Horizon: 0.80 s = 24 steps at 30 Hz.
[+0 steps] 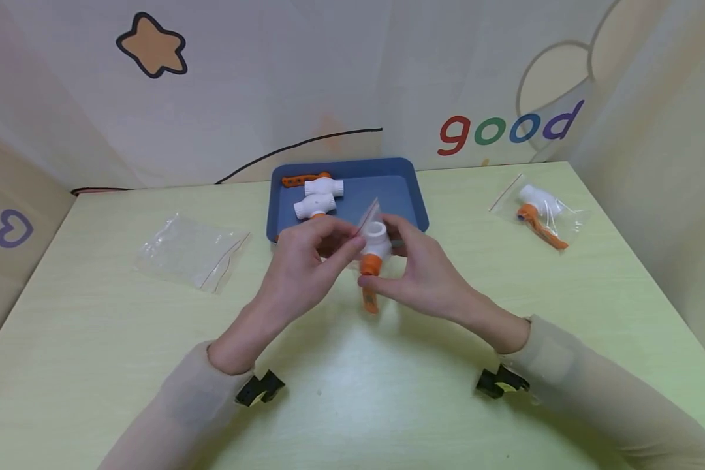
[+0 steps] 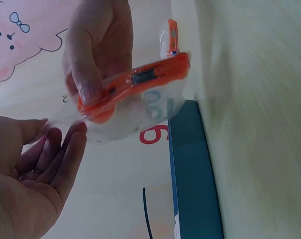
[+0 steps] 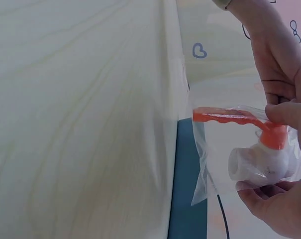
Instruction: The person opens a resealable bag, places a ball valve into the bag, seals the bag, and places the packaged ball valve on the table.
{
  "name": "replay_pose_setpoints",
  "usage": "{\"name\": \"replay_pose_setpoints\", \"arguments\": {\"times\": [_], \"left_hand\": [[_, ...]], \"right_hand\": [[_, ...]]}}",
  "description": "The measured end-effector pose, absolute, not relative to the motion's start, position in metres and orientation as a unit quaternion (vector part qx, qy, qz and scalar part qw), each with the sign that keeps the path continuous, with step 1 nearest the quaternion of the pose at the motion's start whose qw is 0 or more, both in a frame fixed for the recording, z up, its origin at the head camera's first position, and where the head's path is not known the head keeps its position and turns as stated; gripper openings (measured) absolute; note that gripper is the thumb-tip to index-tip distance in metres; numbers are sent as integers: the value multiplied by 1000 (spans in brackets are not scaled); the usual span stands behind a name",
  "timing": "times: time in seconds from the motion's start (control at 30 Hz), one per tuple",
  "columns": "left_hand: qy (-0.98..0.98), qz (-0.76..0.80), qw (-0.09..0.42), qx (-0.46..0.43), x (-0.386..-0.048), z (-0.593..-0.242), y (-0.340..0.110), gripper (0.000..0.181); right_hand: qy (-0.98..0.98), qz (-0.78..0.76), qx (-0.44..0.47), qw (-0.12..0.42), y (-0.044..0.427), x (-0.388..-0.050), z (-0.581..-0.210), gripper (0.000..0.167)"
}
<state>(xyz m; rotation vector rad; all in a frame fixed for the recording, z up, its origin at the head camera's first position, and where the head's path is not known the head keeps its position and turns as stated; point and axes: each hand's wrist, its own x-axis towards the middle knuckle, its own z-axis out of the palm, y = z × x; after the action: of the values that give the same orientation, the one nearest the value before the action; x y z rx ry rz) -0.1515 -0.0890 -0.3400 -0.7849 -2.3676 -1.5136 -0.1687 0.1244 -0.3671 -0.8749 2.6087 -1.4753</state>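
A white valve [image 1: 376, 243] with an orange handle [image 1: 369, 299] is inside a clear zip bag, held above the table. My right hand [image 1: 425, 271] grips valve and bag, thumb by the orange collar and fingers behind the white body. At the bag's top edge [image 1: 369, 215], my left hand [image 1: 305, 267] pinches the plastic between thumb and fingers. The left wrist view shows the orange handle [image 2: 155, 73] through the film, the left hand [image 2: 36, 174] at the bag's end. In the right wrist view, the white body [image 3: 262, 163] lies between the right thumb and fingers.
Behind the hands, a blue tray [image 1: 376, 189] holds white valves [image 1: 323, 187] with orange handles. An empty-looking clear bag [image 1: 182, 251] lies at the left. On the right lies another bagged valve [image 1: 542, 202]. A printed curtain [image 1: 329, 78] hangs behind the table.
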Motion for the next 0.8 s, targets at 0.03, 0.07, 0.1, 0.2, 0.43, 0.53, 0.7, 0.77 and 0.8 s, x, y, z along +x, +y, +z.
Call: {"name": "replay_pose_setpoints", "arguments": {"times": [0.03,0.07,0.1,0.2,0.43,0.53,0.7,0.77,0.8], "left_hand": [[-808,-512,111,-270,-152,-340,-89,13],[-810,-508,110,-272,-152,-340,-89,13],[-812,-504,107,-275,-152,-340,-89,13],[-818,-492,92,-283,-152,-341,-91,14],[-830,-458,65,-311,-153,-345,-99,12],[-839,-434,44,-325,-155,-348,-104,11],[-852,-403,-15,-335,-156,-355,-112,14],[-854,-395,-35,-338,-157,-358,-115,14],[-855,-389,-41,-341,-158,-359,-117,14]], "right_hand": [[838,-469,-279,9,126,-168,-366,80],[841,-465,-278,9,128,-168,-366,78],[844,-458,-277,8,131,-168,-365,77],[856,-437,-278,3,140,-167,-363,75],[886,-389,-252,9,165,-170,-362,73],[901,-369,-230,20,177,-173,-361,73],[923,-333,-191,41,198,-179,-357,76],[932,-314,-173,52,207,-183,-356,79],[936,-306,-165,57,211,-185,-355,80]]}}
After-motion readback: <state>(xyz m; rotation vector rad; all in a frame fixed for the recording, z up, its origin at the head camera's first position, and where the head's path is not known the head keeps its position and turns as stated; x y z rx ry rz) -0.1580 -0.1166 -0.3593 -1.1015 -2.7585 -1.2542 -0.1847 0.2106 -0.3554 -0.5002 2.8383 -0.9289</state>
